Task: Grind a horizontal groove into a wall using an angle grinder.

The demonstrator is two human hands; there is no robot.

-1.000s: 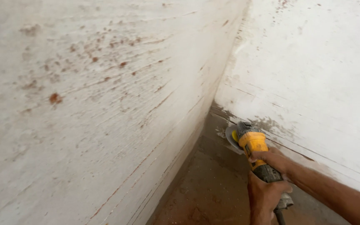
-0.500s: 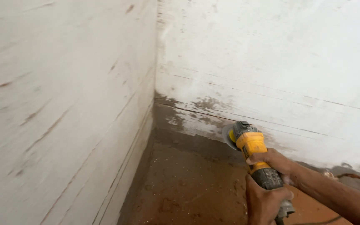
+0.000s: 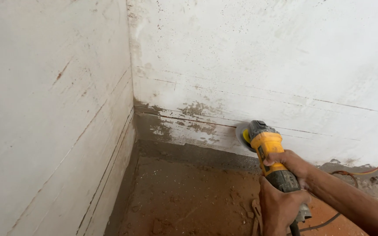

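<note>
Head view: both hands are on the yellow angle grinder, low at the foot of the white back wall, right of the corner. The right hand has its fingers wrapped over the yellow body; the left hand is clamped round the dark rear grip. The disc meets the wall's bottom band, beside bare grey patches. To grind cleanly, I'd say: keep the disc flat, pressure light, the orange cable behind.
</note>
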